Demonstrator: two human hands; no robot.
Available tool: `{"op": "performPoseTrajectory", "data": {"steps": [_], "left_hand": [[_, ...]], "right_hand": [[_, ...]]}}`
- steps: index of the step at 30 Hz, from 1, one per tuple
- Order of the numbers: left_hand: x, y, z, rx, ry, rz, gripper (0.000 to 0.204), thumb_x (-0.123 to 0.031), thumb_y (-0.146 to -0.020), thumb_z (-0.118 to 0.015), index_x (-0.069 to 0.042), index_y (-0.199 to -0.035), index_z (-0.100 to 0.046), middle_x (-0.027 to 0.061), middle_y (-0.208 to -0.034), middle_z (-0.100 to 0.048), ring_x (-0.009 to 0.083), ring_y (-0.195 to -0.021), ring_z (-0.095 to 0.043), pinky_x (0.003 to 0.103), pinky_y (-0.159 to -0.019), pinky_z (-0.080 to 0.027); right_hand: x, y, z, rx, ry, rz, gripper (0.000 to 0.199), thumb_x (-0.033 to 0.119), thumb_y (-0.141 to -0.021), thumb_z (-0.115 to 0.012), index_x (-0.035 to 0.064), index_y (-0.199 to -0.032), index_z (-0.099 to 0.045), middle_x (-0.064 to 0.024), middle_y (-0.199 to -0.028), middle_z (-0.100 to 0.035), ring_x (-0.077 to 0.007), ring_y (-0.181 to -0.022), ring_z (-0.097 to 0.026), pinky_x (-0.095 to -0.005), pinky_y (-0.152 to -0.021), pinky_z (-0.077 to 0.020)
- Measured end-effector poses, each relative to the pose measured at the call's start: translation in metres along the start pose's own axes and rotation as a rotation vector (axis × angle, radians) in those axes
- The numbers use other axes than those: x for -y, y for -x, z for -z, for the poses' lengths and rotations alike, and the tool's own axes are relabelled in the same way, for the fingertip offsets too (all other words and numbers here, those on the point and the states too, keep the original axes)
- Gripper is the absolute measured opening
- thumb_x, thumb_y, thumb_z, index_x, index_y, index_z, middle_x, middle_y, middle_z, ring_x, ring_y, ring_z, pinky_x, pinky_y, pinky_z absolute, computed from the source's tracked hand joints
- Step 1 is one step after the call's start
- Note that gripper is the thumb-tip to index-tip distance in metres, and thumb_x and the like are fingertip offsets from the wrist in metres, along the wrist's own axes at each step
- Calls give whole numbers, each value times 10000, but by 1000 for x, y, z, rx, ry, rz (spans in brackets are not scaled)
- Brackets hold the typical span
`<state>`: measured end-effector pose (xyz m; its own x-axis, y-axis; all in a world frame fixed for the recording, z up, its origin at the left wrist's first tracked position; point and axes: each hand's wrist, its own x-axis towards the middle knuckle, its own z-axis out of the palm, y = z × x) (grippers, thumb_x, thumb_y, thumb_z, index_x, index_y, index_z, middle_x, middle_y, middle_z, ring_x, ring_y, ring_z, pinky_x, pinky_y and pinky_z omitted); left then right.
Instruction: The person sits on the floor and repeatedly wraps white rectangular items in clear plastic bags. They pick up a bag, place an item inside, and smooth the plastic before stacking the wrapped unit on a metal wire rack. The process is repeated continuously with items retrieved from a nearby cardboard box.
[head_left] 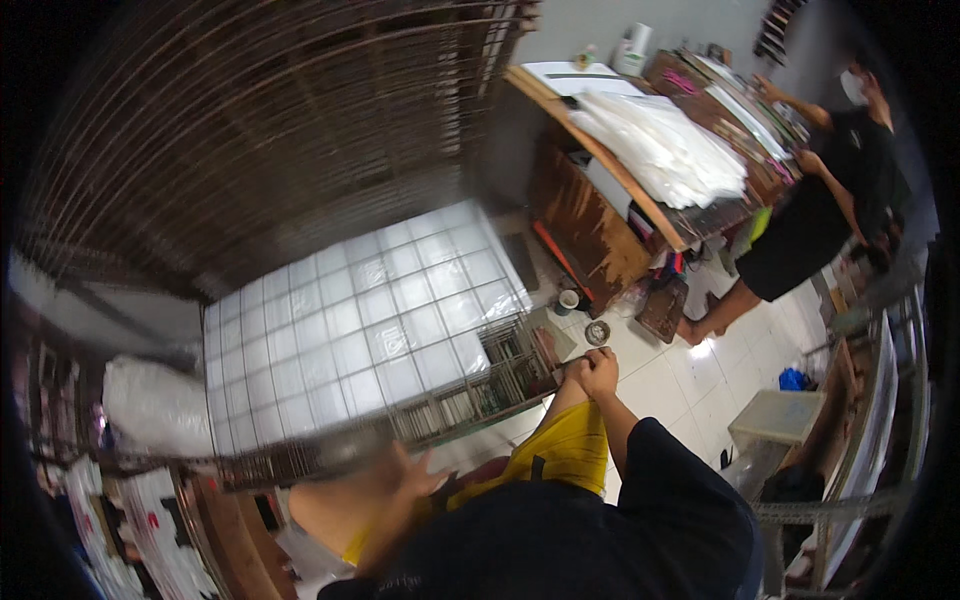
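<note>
- While the person bends forward, the right hand is closed on the near right corner of a wire grid rack, and the fingers are curled around its edge.
- The left hand is at the near left edge of the same rack; it is blurred, so I cannot tell how far it is open or if it really grips the wire.
- The rack lies flat and low in the middle of the scene, and its top is covered by glossy white sheets under the grid of wires.
- Under the top level, at the near right side, lower shelves of the rack show thin stacked pieces.
- A second, brown wire grid stands tilted on the far left and fills much of the upper left.
- The person wears yellow shorts and a dark shirt.
- On the far right stands a wooden worktable with a pile of white sheets on its top.
- Another person in dark clothes stands at the far right, both hands on things at that table.
- On the white tiled floor, just beyond the right hand, is a small round tin, and a small cup is beside the table foot.
- A pale plastic stool stands at the near right.
</note>
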<state>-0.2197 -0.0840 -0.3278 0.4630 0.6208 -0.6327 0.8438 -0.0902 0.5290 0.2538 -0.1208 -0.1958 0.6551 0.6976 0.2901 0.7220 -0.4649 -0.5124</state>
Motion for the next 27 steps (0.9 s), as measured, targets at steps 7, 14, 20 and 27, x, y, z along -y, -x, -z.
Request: {"op": "performPoseTrajectory", "data": {"steps": [7, 14, 20, 27], "left_hand": [[-66, 38, 49, 67, 122, -9, 935, -580, -779, -578, 53, -1375, -234, 83, -539, -593, 153, -795, -636, 199, -927, -365], [-84, 53, 58, 89, 143, 55, 886, -514, -797, -604, 37, -1381, -228, 111, -669, -632, 167, -743, -641, 246, -843, -436], [-82, 56, 66, 192, 247, 114, 958, -577, -781, -600, -37, -1432, -150, 220, -1230, -516, 288, -1142, -497, 360, -929, -396], [-106, 69, 80, 191, 169, 117, 951, -590, -786, -580, -31, -1430, -158, 228, -1171, -554, 316, -1176, -469, 370, -963, -361]], "right_hand": [[-1, -4, 12, 79, 61, -17, 216, 204, -683, -572, 49, -795, -671, -145, -893, -589, -333, -887, -536, -417, -802, -444], [-7, -3, 7, 66, 9, -30, 208, 211, -678, -572, 62, -780, -674, -145, -875, -586, -330, -874, -538, -422, -787, -442], [-5, -1, 4, 49, 0, -29, 210, 224, -678, -574, 73, -784, -674, -139, -880, -579, -327, -881, -534, -426, -789, -437], [-2, -1, 9, 52, 7, -34, 195, 195, -682, -575, 56, -779, -671, -152, -857, -583, -341, -855, -539, -428, -785, -446]]}}
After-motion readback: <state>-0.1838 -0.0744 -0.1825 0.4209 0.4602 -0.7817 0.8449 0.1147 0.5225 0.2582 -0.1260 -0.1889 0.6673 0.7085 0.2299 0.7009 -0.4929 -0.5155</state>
